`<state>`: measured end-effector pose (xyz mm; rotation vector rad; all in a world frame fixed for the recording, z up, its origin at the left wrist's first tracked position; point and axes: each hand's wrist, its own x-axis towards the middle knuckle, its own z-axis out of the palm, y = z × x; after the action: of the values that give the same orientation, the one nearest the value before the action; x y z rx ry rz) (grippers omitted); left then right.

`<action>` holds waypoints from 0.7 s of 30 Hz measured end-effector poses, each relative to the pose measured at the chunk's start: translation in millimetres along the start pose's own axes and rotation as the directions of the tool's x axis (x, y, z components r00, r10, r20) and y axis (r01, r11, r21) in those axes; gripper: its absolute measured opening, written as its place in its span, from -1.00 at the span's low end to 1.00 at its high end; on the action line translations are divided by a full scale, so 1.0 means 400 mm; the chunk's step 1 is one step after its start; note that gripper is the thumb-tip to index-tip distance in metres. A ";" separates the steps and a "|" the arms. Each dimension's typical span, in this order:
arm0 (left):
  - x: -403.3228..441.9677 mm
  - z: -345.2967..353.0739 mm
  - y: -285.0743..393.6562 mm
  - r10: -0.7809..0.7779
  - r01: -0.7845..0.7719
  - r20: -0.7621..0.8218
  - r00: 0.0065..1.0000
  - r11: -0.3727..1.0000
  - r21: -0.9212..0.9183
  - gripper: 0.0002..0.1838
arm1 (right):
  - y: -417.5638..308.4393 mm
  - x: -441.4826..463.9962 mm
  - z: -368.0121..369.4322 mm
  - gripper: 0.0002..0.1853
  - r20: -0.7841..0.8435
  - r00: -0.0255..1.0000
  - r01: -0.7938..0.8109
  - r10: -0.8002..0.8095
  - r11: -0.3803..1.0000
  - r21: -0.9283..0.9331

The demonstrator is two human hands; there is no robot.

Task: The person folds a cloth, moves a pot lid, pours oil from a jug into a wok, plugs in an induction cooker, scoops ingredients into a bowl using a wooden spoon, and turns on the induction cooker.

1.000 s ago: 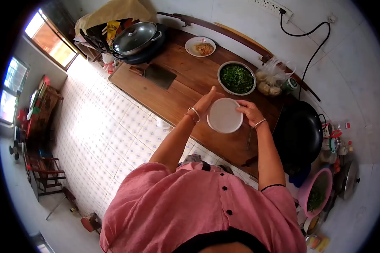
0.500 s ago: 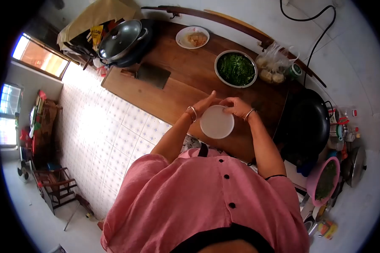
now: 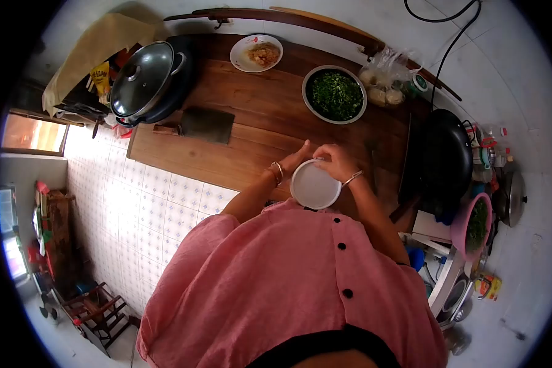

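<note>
Your right hand (image 3: 337,164): fingers pinching white dish (image 3: 314,187) at its 1 o'clock | dish: your 12, underside hidden | your left hand (image 3: 295,162): dish's 10 o'clock, fingers partly hidden, can't tell grip | cleaver (image 3: 207,126): farther out, 10

Pink short-sleeved shirt (image 3: 270,264), creased woven cloth, wide black neckline trim (image 3: 348,337), three round black buttons (image 3: 341,246) visible down a stitched front placket, loose fit. Right sleeve (image 3: 383,270) ends in thin dark edging. Bare left hand (image 3: 295,159) and bare right hand (image 3: 338,164), pale silvery bangle (image 3: 280,171) at left wrist, similar slim bracelet (image 3: 353,177) at right wrist.
</note>
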<state>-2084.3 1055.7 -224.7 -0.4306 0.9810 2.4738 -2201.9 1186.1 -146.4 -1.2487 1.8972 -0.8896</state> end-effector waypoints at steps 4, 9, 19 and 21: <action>-0.010 0.020 0.015 0.089 -0.090 0.017 0.996 0.994 0.063 -0.28 | -0.105 -0.025 -0.053 -0.82 0.009 0.997 -0.081 0.081 0.974 0.213; -0.044 0.033 0.046 0.246 -0.227 -0.030 0.969 0.930 0.290 -0.55 | -0.081 -0.022 -0.107 -0.80 -0.020 0.991 -0.123 0.130 0.971 0.207; -0.074 -0.008 0.059 0.465 -0.436 -0.296 0.834 0.885 0.163 -0.67 | 0.170 -0.055 -0.221 -0.80 -0.751 0.625 -0.140 0.213 0.977 0.161; -0.072 -0.030 0.064 0.510 -0.483 -0.380 0.772 0.859 0.171 -0.71 | 0.237 -0.068 -0.184 -0.80 -0.819 0.524 -0.242 0.234 0.963 0.120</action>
<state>-2071.4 1022.5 -205.9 -0.7862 1.5091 2.8719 -2299.0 1252.7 -181.5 -0.5052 2.7147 -1.4864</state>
